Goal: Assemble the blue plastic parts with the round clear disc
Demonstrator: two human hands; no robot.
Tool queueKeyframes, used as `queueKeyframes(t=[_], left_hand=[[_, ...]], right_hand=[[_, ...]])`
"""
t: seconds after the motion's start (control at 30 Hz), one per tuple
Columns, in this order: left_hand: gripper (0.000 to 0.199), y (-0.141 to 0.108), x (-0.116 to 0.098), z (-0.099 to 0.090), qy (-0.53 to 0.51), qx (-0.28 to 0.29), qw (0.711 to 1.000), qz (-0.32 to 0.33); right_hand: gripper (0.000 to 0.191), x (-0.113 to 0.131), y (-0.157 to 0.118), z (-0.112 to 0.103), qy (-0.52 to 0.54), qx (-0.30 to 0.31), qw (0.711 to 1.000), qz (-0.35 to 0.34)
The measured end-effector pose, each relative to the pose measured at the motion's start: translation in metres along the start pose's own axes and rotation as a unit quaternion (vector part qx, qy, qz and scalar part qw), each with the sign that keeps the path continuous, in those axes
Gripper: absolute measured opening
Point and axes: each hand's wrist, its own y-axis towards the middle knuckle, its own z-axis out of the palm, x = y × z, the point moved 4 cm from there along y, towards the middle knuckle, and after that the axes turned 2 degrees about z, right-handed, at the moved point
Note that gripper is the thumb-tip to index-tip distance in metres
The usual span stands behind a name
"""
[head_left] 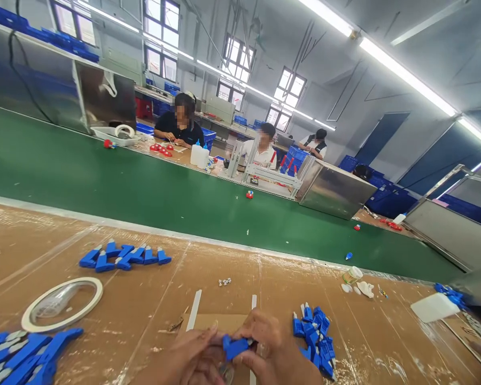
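No brand, label or writing can be read on anything here. The counter (pixel 152 321) is covered in brown cardboard under glossy tape, and its far edge meets a metal strip along a green conveyor belt (pixel 144 187) that runs across the whole view. Bare counter lies open between the things: a row of blue plastic parts (pixel 124 255) near the far edge on the left, a roll of tape (pixel 62 303) lying flat nearer, a heap of larger blue pieces (pixel 20 355) at the lower left corner, and a pile of small blue parts (pixel 316 339) just beside the right hand. At the bottom edge both hands meet, partly cut off by the frame. The left hand (pixel 192 355) and the right hand (pixel 270 350) are each closed on a single blue part (pixel 235 346), held between their fingertips just above the counter, with something clear and round, too hidden to tell, under it. Beyond the belt other people sit working at a far bench among small red pieces (pixel 162 149), white bottles (pixel 199 155) and blue crates (pixel 294 159).
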Motion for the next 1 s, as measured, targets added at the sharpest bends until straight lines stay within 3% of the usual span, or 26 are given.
queueKeyframes(t=[0.17,0.27,0.33,0.47,0.67,1.0], left_hand=[[0.043,-0.001,0.009,0.019,-0.057,0.047,0.995,-0.062],[0.043,-0.006,0.001,0.013,-0.071,0.024,0.996,-0.046],[0.039,-0.011,-0.007,0.002,-0.098,-0.031,0.995,-0.019],[0.04,-0.022,-0.016,-0.019,-0.134,-0.137,0.981,0.014],[0.041,-0.024,-0.007,-0.03,-0.137,-0.168,0.976,0.016],[0.034,-0.019,0.009,-0.041,-0.17,-0.19,0.966,0.035]], right_hand=[[0.029,0.011,-0.011,0.005,0.015,0.01,0.998,-0.052],[0.059,-0.006,-0.017,0.002,0.076,-0.042,0.996,0.02],[0.067,-0.025,-0.022,0.007,0.143,-0.066,0.983,0.093],[0.031,-0.061,-0.025,0.038,0.22,-0.091,0.955,0.178],[0.017,-0.089,-0.021,0.084,0.284,-0.086,0.937,0.184],[0.021,-0.079,-0.019,0.083,0.23,-0.12,0.953,0.157]])
